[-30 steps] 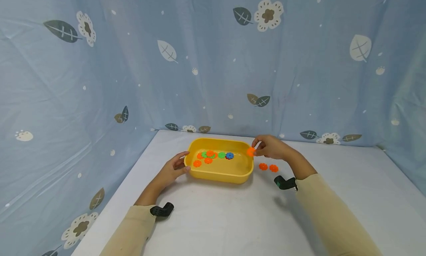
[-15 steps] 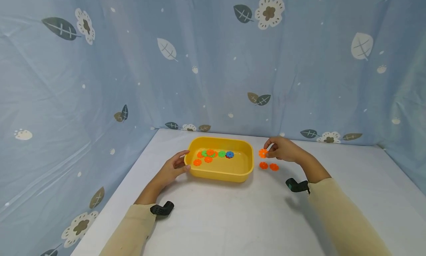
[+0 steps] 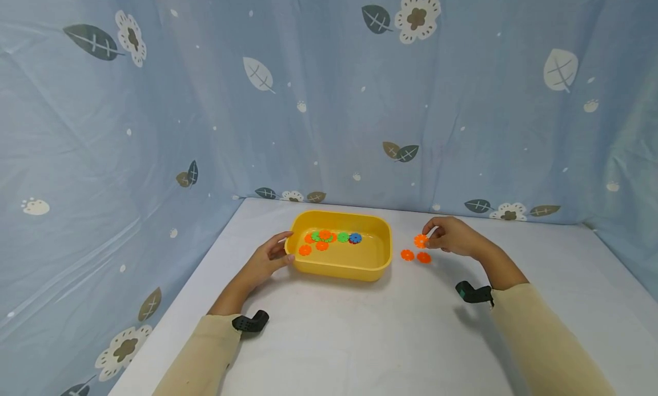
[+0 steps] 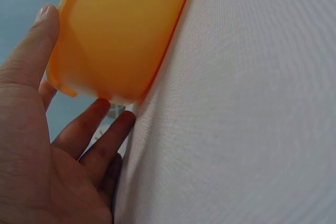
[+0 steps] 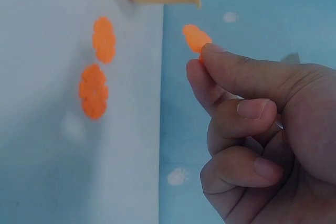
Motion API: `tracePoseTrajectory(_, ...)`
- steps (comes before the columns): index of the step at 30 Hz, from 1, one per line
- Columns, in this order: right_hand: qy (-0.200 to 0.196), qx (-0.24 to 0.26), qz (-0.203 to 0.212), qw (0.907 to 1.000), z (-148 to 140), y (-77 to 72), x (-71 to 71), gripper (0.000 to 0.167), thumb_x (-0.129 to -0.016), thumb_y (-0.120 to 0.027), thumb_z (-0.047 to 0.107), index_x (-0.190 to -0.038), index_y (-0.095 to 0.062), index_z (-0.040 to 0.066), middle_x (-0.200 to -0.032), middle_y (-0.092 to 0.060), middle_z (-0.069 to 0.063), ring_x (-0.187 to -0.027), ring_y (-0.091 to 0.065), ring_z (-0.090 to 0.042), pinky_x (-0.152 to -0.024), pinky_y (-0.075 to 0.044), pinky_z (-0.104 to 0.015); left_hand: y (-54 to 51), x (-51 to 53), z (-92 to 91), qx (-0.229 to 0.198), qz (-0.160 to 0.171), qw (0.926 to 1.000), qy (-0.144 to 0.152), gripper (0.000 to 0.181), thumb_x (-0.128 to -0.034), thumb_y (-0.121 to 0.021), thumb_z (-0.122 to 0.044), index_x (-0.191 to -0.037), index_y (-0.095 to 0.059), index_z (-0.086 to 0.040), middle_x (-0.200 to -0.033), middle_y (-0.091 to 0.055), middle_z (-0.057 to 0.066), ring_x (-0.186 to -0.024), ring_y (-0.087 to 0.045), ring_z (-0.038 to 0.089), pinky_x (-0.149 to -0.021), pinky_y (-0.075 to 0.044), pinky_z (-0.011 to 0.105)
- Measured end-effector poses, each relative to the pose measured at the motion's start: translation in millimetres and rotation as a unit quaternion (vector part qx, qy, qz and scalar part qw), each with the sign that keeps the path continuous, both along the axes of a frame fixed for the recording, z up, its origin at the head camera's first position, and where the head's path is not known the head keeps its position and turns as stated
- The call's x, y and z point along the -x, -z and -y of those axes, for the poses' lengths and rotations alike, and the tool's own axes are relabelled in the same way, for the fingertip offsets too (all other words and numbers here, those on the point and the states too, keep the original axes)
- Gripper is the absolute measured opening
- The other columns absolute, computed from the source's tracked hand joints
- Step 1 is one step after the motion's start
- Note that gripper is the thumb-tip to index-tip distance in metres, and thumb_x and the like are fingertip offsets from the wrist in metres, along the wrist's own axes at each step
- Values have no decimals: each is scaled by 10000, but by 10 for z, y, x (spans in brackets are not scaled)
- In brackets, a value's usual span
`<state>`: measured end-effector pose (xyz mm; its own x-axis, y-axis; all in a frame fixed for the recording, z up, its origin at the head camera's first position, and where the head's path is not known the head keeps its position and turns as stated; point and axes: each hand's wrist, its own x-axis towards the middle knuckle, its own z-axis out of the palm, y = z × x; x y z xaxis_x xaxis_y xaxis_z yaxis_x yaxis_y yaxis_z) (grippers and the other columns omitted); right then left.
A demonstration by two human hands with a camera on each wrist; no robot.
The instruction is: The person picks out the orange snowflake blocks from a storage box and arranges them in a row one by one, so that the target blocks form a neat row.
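Observation:
My left hand [image 3: 264, 263] holds the left end of a yellow plastic tray [image 3: 336, 268], its thumb on the near side and fingers at the far side. In the left wrist view, the fingertips [image 4: 100, 103] touch the tray's end wall [image 4: 121, 40]. Right of the tray, my right hand [image 3: 454, 237] pinches an orange flower-shaped disc [image 3: 421, 241] between thumb and index finger, raised off the table. Two more orange discs, one [image 5: 104, 40] beside the other [image 5: 93, 92], lie flat on the table below it.
Several flower discs lie inside the tray: orange ones [image 3: 305, 250], green ones [image 3: 342, 237], and a blue one [image 3: 355, 238] over a red one. White cloth covers the table [image 3: 339, 339]. A blue patterned curtain [image 3: 329, 99] hangs behind and at the left.
My right hand has moved right, away from the tray's right rim, carrying the orange disc past the two lying on the table. The left hand and the tray stay in place.

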<state>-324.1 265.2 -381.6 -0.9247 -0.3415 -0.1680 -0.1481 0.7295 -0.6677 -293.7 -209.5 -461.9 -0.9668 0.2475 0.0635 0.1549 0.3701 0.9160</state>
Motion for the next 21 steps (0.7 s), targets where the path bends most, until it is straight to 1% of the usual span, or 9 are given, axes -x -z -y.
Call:
tracePoseTrajectory(5, -60, 60, -17, 10000, -77, 21, -28, 291, -898, -707, 144, -1128, -586, 15, -832, -618, -168, -561, -461, -181, -537, -394, -295, 1, -1, 4, -7, -13, 10000, 11, 684, -874, -735, -363, -1469, -420, -244, -1459, -451, 164, -1303, -460, 344, -1064, -341, 540)
tracePoseTrajectory(8, -75, 86, -20, 9999, -117, 30, -50, 288, -900, -704, 139, -1129, -585, 13, -820, -612, -163, -558, -456, -181, -538, -391, -297, 1, 1, 5, -4, -9, 10000, -1, 669, -881, -732, -341, -1467, -422, -251, -1455, -456, 163, -1300, -464, 341, -1063, -342, 541)
tracePoseTrajectory(17, -74, 195, 35, 9998, -249, 104, -89, 269, -906, -691, 115, -1131, -587, 10, -789, -594, -176, -544, -443, -182, -522, -373, -300, -10, 1, 0, 7, 64, 10000, -22, 687, -865, -740, -384, -1464, -424, -269, -1455, -458, 156, -1305, -460, 337, -1063, -342, 540)
tracePoseTrajectory(21, -65, 243, 25, 9997, -297, 148, -102, 256, -908, -684, 95, -1129, -591, 5, -812, -609, -167, -548, -447, -180, -518, -381, -294, -19, 0, -5, 2, 85, 10000, -34, 696, -853, -745, -409, -1459, -428, -282, -1456, -459, 151, -1309, -456, 331, -1067, -339, 538)
